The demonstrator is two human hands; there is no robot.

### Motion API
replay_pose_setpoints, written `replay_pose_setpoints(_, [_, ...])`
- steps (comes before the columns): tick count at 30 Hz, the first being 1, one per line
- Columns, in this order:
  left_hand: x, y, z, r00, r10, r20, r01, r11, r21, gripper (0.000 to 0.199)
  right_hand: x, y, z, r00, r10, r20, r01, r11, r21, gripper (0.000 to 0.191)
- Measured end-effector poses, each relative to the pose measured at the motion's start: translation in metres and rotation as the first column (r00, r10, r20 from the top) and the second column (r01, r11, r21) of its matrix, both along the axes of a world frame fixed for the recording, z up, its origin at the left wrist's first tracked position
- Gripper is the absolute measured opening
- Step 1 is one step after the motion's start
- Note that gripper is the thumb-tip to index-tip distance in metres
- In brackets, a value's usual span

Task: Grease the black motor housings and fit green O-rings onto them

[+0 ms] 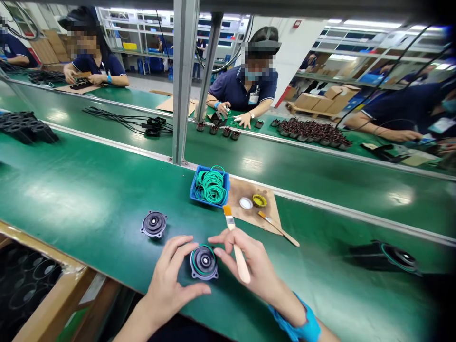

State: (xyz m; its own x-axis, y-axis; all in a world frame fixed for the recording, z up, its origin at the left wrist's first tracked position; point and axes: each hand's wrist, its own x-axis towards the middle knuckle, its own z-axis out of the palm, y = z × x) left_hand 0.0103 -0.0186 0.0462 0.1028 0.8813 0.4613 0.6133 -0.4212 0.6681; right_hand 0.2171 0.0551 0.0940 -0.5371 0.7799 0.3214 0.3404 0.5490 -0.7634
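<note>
Green rubber ring (193, 259) encircles the raised, ridged top of a round black part with a grey lugged flange (205, 261), which lies on a glossy green workbench (96, 199) between two bare hands. The left hand (173, 278) curves beside it, thumb and fingers wide apart; whether the fingertips touch cannot be told. The right hand (247, 254), a bright blue band (297, 317) at its wrist, grips a pale wooden-handled brush with orange bristles (242, 268). Beyond stands a blue plastic bin (204, 202) of thin green rings (214, 194), beside a stained brown cardboard sheet (245, 184)
</note>
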Motion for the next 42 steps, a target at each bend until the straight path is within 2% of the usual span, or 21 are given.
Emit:
replay_pose_setpoints(4, [-0.002, 0.003, 0.0, 0.984, 0.054, -0.169, -0.025, 0.985, 0.172, 0.053, 0.007, -0.005, -0.005, 0.99, 0.125, 0.069, -0.134, 0.978, 0.161, 0.025])
replay_pose_setpoints(7, [-0.002, 0.003, 0.0, 0.968, 0.091, -0.232, -0.023, 0.96, 0.281, 0.046, 0.009, -0.008, -0.013, 0.988, 0.13, 0.086, -0.15, 0.946, 0.287, 0.028])
replay_pose_setpoints(11, [0.002, 0.0, -0.003, 0.971, 0.093, -0.222, -0.003, 0.926, 0.377, 0.026, 0.012, -0.013, -0.022, 0.993, 0.095, 0.067, -0.115, 0.893, 0.435, 0.023])
replay_pose_setpoints(15, [0.012, -0.005, -0.008, 0.981, 0.102, -0.162, -0.025, 0.908, 0.418, 0.004, 0.013, -0.019, -0.024, 0.996, 0.055, 0.072, -0.085, 0.84, 0.536, 0.02])
replay_pose_setpoints(19, [0.021, -0.007, -0.016, 0.987, 0.155, -0.041, -0.123, 0.898, 0.423, 0.018, 0.012, -0.023, -0.031, 0.998, 0.026, 0.054, -0.054, 0.784, 0.618, 0.022])
replay_pose_setpoints(23, [0.026, -0.008, -0.02, 0.977, 0.195, 0.083, -0.212, 0.903, 0.373, 0.021, 0.014, -0.027, -0.043, 1.0, -0.008, 0.016, -0.005, 0.725, 0.689, 0.027])
replay_pose_setpoints(25, [0.028, -0.008, -0.02, 0.974, 0.204, 0.096, -0.225, 0.911, 0.344, 0.023, 0.017, -0.028, -0.046, 0.999, 0.013, 0.029, -0.03, 0.712, 0.702, 0.027])
replay_pose_setpoints(28, [0.029, -0.007, -0.018, 0.975, 0.209, 0.076, -0.222, 0.906, 0.359, 0.024, 0.022, -0.03, -0.047, 0.989, 0.087, 0.118, -0.145, 0.69, 0.71, 0.031])
replay_pose_setpoints(30, [0.029, -0.007, -0.018, 0.977, 0.204, 0.063, -0.212, 0.9, 0.382, 0.024, 0.022, -0.029, -0.046, 0.98, 0.11, 0.166, -0.195, 0.696, 0.691, 0.04])
replay_pose_setpoints(32, [0.027, -0.007, -0.017, 0.981, 0.189, 0.043, -0.191, 0.899, 0.395, 0.024, 0.02, -0.028, -0.045, 0.982, 0.141, 0.126, -0.189, 0.724, 0.664, 0.033])
replay_pose_setpoints(34, [0.025, -0.009, -0.016, 0.986, 0.166, 0.012, -0.158, 0.906, 0.392, 0.025, 0.015, -0.026, -0.042, 0.983, 0.175, -0.049, -0.117, 0.817, 0.565, 0.016])
replay_pose_setpoints(36, [0.024, -0.011, -0.016, 0.987, 0.158, 0.01, -0.153, 0.937, 0.314, 0.031, 0.011, -0.025, -0.036, 0.948, 0.121, -0.293, -0.017, 0.942, 0.335, 0.01])
replay_pose_setpoints(37, [0.025, -0.012, -0.015, 0.986, 0.164, 0.024, -0.165, 0.957, 0.24, 0.041, 0.01, -0.024, -0.032, 0.917, 0.06, -0.394, 0.016, 0.982, 0.186, 0.009])
replay_pose_setpoints(39, [0.029, -0.013, -0.016, 0.979, 0.189, 0.074, -0.193, 0.979, 0.059, 0.07, 0.01, -0.023, -0.023, 0.853, -0.034, -0.521, 0.008, 0.999, -0.053, 0.006])
replay_pose_setpoints(40, [0.031, -0.013, -0.017, 0.976, 0.193, 0.097, -0.193, 0.981, -0.017, 0.08, 0.012, -0.022, -0.019, 0.816, -0.06, -0.575, -0.015, 0.992, -0.125, 0.013])
replay_pose_setpoints(42, [0.034, -0.011, -0.019, 0.975, 0.173, 0.136, -0.157, 0.98, -0.127, 0.083, 0.017, -0.021, -0.012, 0.743, -0.075, -0.665, -0.072, 0.979, -0.19, 0.028])
